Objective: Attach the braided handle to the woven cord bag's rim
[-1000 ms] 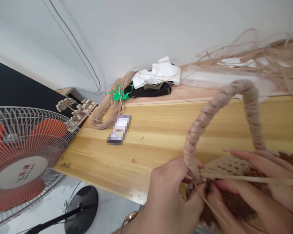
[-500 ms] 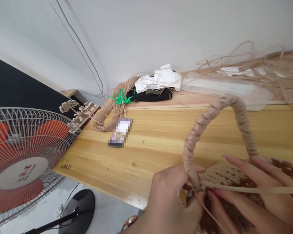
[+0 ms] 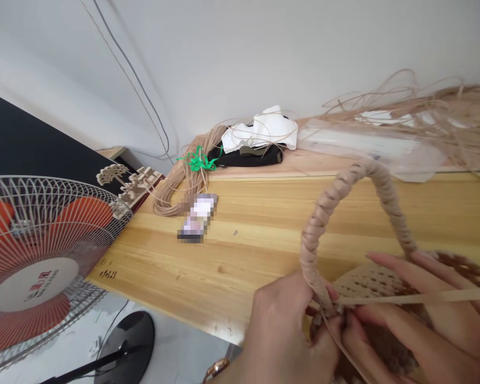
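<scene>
Lower right: your left hand grips the base of the tan, spiral-wrapped arched handle, your right hand bent over the brown-and-beige woven basket, its hold unclear.

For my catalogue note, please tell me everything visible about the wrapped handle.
The tan handle is a raised arch, wound in spiral ridges of what looks like flat rattan or paper. Its left end, held by the left hand, meets the woven piece; its right end passes behind the right hand, contact there unclear. Thin strips lead off beside its left end.
</scene>
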Demonstrator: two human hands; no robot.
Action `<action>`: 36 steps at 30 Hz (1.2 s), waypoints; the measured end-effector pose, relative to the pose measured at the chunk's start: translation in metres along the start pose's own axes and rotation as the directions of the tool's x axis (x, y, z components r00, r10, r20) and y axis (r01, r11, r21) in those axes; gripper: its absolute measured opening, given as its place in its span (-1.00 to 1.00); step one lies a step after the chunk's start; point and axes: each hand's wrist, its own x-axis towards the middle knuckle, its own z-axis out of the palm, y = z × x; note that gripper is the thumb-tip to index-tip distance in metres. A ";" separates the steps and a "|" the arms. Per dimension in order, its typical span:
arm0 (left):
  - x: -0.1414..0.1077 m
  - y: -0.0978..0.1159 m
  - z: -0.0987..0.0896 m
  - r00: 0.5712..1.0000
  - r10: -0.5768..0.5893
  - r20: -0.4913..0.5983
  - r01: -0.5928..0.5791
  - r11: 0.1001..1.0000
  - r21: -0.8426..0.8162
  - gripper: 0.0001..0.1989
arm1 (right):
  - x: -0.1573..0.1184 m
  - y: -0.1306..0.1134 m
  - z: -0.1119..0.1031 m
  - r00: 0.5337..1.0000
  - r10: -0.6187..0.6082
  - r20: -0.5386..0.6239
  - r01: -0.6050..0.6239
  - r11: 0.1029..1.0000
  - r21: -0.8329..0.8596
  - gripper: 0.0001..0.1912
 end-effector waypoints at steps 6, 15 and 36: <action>0.000 -0.002 0.004 0.999 -0.052 -0.011 0.052 0.998 -0.037 -0.84 | 0.000 -0.002 0.000 0.998 0.048 0.046 -0.048 0.999 -0.007 -0.91; 0.003 -0.002 0.003 0.993 -0.118 -0.015 0.116 0.989 -0.088 -0.81 | -0.008 -0.005 -0.005 0.971 0.143 0.194 -0.142 0.990 -0.019 -0.90; 0.037 -0.011 -0.012 0.969 -0.244 0.025 0.244 0.947 -0.207 -0.72 | 0.018 -0.011 -0.021 0.938 0.141 0.318 -0.174 0.982 0.079 -0.81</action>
